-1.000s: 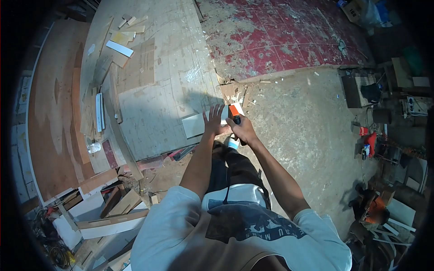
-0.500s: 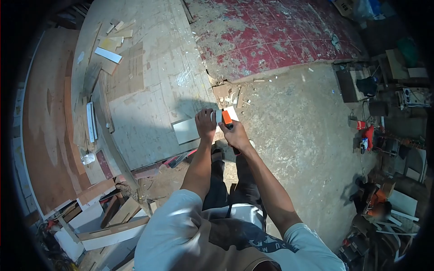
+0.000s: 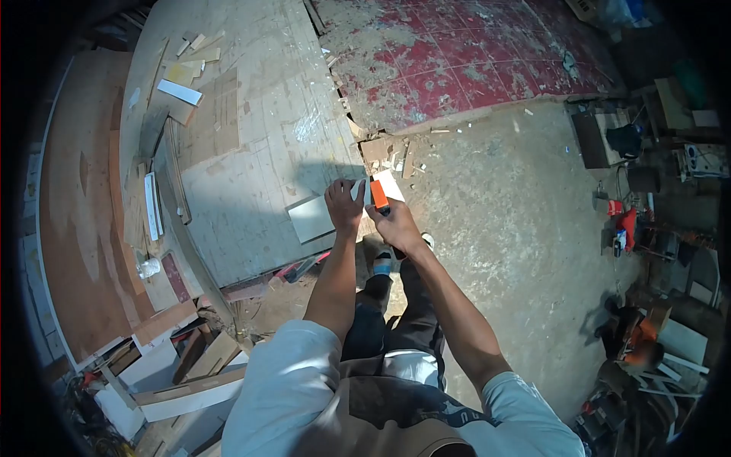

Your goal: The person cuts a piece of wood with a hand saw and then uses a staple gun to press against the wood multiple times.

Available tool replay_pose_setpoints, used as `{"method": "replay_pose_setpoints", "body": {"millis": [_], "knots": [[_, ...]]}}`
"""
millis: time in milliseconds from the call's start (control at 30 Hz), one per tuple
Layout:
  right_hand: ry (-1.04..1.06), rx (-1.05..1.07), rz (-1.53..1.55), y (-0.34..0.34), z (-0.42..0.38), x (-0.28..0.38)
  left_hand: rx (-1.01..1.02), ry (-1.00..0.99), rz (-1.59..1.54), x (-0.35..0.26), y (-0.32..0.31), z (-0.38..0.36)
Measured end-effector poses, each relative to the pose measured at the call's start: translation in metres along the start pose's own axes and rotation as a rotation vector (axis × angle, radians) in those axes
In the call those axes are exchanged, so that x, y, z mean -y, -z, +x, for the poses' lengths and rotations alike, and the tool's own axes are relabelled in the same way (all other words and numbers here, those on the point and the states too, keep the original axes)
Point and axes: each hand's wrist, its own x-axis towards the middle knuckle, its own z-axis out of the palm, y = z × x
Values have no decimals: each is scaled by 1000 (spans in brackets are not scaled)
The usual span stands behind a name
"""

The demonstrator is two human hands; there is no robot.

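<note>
Left hand (image 3: 344, 204) pinches the white panel (image 3: 316, 215) at the worktable (image 3: 251, 152) edge, right hand (image 3: 394, 223) grips an orange tool (image 3: 378, 193) just beside it; open concrete floor (image 3: 518, 228) beyond.

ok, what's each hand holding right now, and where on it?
Right hand grips the orange tool by its dark lower handle. Left hand pinches the near right edge of the pale panel on the workbench.

Your left hand (image 3: 344, 206) grips the white panel (image 3: 314, 216) at the tabletop (image 3: 259, 137) edge nearest you, fingers curled over the panel's right end. Your right hand (image 3: 396, 227) holds an orange tool (image 3: 378, 193) just beside the left, tip at the panel's end. Offcuts (image 3: 183, 84) lie at the tabletop's far left corner. Red tiled floor (image 3: 472, 61) is beyond.
</note>
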Motion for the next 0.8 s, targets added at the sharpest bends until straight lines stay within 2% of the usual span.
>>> {"method": "replay_pose_setpoints", "body": {"millis": [100, 133, 167, 267, 300, 367, 467, 600, 700, 733, 800], "knots": [[-3, -18, 3, 0, -11, 2, 3, 15, 1, 2, -1, 0], [95, -63, -26, 0, -17, 4, -11, 14, -6, 3, -2, 1], [104, -64, -31, 1, -22, 5, -20, 13, -8, 4, -5, 6], [38, -59, -70, 9, -68, 33, -12, 1, -11, 5, -5, 1], [172, -122, -100, 7, -77, 28, -15, 1, -11, 5, -5, 1], [-17, -49, -54, 16, -102, 52, 9, -25, 0, 5, -4, 1], [43, -67, -60, 5, -102, 36, 34, -39, -18, 8, -4, -3], [33, -37, -89, 9, -87, 45, 45, -68, 1, 8, -3, 2], [-139, 13, 61, 26, -75, 46, 32, -116, -12, 7, -1, 4], [-26, -55, 7, 18, -72, 41, 40, -110, 2, 6, -2, 4], [1, -59, -27, 7, -82, 38, 54, -94, 0, 7, -2, -4]]}}
